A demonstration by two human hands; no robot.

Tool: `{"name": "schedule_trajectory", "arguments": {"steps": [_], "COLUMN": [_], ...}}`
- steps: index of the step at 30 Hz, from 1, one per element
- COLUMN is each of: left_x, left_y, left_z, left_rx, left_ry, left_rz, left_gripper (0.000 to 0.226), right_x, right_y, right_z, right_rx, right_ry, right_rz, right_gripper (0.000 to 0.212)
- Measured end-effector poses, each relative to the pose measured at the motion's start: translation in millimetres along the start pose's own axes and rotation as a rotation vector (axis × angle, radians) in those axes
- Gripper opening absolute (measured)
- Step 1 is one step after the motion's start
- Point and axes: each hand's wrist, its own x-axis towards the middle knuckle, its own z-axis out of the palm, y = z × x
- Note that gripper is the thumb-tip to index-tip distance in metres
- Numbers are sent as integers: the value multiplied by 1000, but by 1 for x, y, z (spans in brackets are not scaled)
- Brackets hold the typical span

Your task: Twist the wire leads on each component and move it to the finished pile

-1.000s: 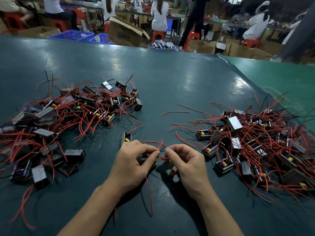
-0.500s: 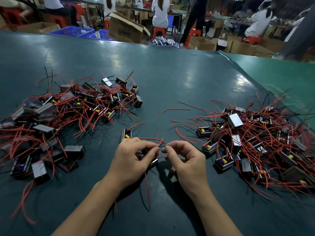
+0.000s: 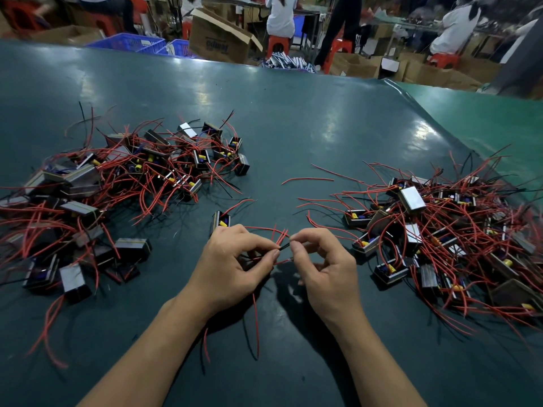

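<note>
My left hand [image 3: 232, 262] curls round a small component with red and black wire leads [image 3: 280, 240], its body mostly hidden under my fingers. My right hand [image 3: 323, 265] pinches the tips of those leads between thumb and forefinger, close to the left hand's fingertips. Long red leads hang down from the left hand onto the table [image 3: 293, 136]. A pile of small metal-cased components with red wires [image 3: 117, 183] lies on the left. A second such pile [image 3: 440, 230] lies on the right. One lone component [image 3: 221, 222] sits just beyond my left hand.
A loose red wire [image 3: 307, 180] lies on the dark green table between the piles. The table's raised edge [image 3: 411, 98] runs along the right. Beyond the far edge are cardboard boxes [image 3: 219, 39], blue crates [image 3: 129, 44] and seated people.
The right hand's fingertips have shifted slightly up along the leads, close to the left hand's fingertips. The view has tilted a little; both piles lie unchanged.
</note>
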Motion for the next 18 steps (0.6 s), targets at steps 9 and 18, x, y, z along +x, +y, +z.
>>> {"name": "schedule_trajectory", "arguments": {"steps": [9,18], "left_x": [0,1], "left_y": [1,-2], "left_z": [0,-4], "left_rx": [-17,-9], "left_ry": [0,-43], "left_rz": [-27,29], "left_gripper": [4,4], "right_x": [-1,5], "right_y": [0,7], "right_z": [0,-3], "right_rx": [38,52], "right_ry": [-15,-96], "right_rz": [79,14], "right_gripper": [20,18]}}
